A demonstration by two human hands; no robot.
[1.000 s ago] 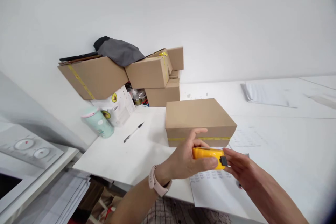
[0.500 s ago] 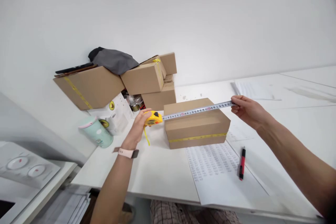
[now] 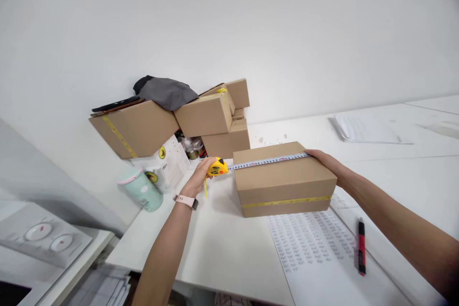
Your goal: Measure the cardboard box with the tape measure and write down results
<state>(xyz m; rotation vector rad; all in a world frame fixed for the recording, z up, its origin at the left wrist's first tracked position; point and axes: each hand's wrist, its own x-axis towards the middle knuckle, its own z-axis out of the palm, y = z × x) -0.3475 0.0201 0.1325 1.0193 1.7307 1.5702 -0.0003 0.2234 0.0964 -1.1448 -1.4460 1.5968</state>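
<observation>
A cardboard box [image 3: 287,179] with yellow tape along its front side lies on the white table. My left hand [image 3: 201,172] is closed around the yellow case of a tape measure [image 3: 218,167], just left of the box. The metal blade [image 3: 263,161] runs out from the case across the top of the box. At the far right edge of the box top, my right hand [image 3: 324,161] holds the blade's end and touches the box; its fingertips are partly hidden. A yellow strap dangles from the case.
Behind on the left are stacked cardboard boxes [image 3: 204,117] with a grey cloth [image 3: 167,93] on top. A mint green canister [image 3: 141,190] stands nearby. A printed sheet [image 3: 311,244] and a red-black pen [image 3: 361,247] lie in front; a paper stack [image 3: 366,129] lies behind.
My right hand has lowered with the blade's end, from out past the box to its right edge. The blade now lies closer along the box top and less of it is out.
</observation>
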